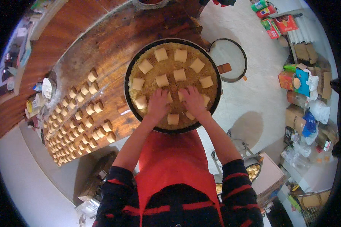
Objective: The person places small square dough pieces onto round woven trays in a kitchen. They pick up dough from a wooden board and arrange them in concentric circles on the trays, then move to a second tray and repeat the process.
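Note:
A round steamer tray with a dark rim and a woven straw base [184, 62] lies before me. Pale dough pieces [180, 55] are spaced over the weave in a rough ring, with two more, including one dough block [162, 80], nearer the middle. My left hand [158, 104] is inside the tray, its fingers and thumb around a dough piece [169, 98]. Beside it, my right hand [194, 102] grips another dough piece [181, 96], partly covered by the fingers. Dough pieces under and behind the right hand are only partly visible.
Many cut dough pieces [89, 122] stand in rows on the wooden worktable [113, 54] to the left. A bowl of white powder [48, 88] sits at its far edge. Right of the tray is a round dark-rimmed sieve [228, 56]. Boxes and bags [297, 119] line the right wall.

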Action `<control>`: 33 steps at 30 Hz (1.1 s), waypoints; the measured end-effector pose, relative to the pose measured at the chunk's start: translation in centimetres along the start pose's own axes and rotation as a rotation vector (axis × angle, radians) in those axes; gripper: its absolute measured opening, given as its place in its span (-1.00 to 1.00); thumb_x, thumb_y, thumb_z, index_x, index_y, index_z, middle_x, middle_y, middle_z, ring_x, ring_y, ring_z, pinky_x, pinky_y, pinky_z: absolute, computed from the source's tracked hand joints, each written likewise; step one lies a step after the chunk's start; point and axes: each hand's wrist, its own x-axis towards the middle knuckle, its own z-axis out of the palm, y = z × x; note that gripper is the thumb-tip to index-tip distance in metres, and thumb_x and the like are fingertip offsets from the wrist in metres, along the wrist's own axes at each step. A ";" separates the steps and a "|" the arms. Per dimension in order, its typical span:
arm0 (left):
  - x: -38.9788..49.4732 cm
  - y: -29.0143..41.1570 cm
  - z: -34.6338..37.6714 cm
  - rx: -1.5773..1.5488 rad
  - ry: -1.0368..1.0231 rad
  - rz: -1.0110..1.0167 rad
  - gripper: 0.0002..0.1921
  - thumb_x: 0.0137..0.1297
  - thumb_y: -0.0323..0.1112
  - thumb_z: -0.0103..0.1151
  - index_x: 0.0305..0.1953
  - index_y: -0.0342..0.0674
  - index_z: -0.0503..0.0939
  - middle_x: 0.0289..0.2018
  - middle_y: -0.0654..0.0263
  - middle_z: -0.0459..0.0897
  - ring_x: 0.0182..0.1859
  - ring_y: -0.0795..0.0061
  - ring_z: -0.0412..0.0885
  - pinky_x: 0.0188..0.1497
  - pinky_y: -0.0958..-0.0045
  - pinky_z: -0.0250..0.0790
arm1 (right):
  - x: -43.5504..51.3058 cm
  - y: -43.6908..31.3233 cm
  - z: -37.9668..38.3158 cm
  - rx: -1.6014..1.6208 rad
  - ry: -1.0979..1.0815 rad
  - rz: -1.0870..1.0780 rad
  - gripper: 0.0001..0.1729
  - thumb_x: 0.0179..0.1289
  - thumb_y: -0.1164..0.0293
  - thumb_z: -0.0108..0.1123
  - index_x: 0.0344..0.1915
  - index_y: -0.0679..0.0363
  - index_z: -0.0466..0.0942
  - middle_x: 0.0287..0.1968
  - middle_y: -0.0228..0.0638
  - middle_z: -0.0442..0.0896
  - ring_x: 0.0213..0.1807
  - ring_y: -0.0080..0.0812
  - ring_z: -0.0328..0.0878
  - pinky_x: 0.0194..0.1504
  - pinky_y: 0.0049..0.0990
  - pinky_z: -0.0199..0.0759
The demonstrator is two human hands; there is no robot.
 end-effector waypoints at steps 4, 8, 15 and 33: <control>-0.2 -0.1 0.1 0.003 -0.001 0.006 -0.37 0.04 -0.32 0.43 0.17 -0.28 0.45 0.11 0.03 0.46 0.18 -0.04 0.46 0.23 0.09 0.39 | 0.3 -0.1 -0.4 0.001 -0.047 -0.005 -0.57 0.32 0.36 0.16 0.20 0.00 0.51 0.22 -0.14 0.50 0.20 -0.03 0.49 0.03 -0.05 0.56; 0.1 -0.1 -0.9 -0.105 0.064 -0.083 -0.41 0.06 -0.33 0.43 0.16 -0.22 0.47 0.12 0.07 0.47 0.20 -0.04 0.44 0.24 0.07 0.40 | 0.7 -0.2 -2.7 -0.022 0.011 -0.042 -0.47 0.24 0.32 0.31 0.22 0.05 0.49 0.27 -0.03 0.46 0.18 0.05 0.52 0.08 -0.05 0.55; 4.5 -1.3 -2.6 0.045 0.231 -0.053 -0.32 0.06 -0.18 0.47 0.23 -0.20 0.48 0.21 0.04 0.45 0.26 -0.10 0.41 0.28 0.03 0.38 | 6.8 -0.9 -4.5 0.046 0.123 -0.027 -0.30 0.10 0.43 0.42 0.27 0.02 0.42 0.18 -0.12 0.40 0.16 -0.02 0.52 0.04 -0.14 0.57; 1.8 -4.4 -4.8 -0.208 0.509 -0.114 -0.44 0.11 -0.29 0.44 0.15 -0.24 0.52 0.07 0.09 0.58 0.14 -0.03 0.53 0.18 0.12 0.44 | 5.9 3.9 -9.3 0.199 0.292 0.175 -0.47 0.25 0.27 0.31 0.23 -0.01 0.49 0.15 -0.19 0.49 0.02 -0.01 0.60 -0.07 -0.13 0.59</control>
